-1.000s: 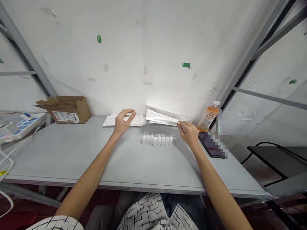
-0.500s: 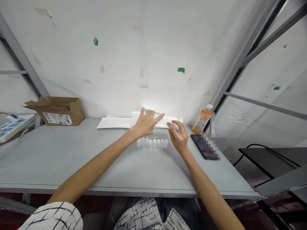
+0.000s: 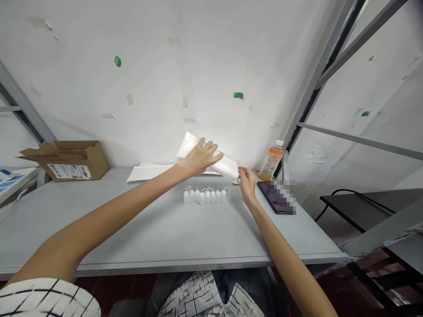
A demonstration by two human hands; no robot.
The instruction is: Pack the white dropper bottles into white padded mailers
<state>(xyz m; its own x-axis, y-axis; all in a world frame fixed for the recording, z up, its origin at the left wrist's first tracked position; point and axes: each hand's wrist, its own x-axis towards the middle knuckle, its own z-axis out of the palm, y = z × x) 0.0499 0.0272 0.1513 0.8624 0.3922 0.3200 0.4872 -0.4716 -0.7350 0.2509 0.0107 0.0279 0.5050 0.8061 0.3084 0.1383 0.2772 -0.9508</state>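
A folded white strip of what looks like bubble wrap (image 3: 228, 167) is tilted up at the back of the table, its left end higher than its right. My left hand (image 3: 200, 157) grips it around the middle from above, fingers curled over its upper edge. At the strip's lower right end, my right hand (image 3: 247, 181) pinches the corner, its fingertips partly hidden. In front of both hands stands a row of several small white cylinders with string loops (image 3: 201, 199). Flat white sheets (image 3: 145, 172) lie behind my left forearm, against the wall.
An open cardboard box (image 3: 74, 163) with a label sits at the back left, beside a white power strip (image 3: 15, 182). To the right are an orange drink bottle (image 3: 271, 162) and a dark phone (image 3: 275, 197). Metal frame posts (image 3: 309, 101) flank the table.
The bubble wrap strip has been lifted off the white sheets and tilted, left end up. My right hand has closed on its right end. The view has shifted slightly.
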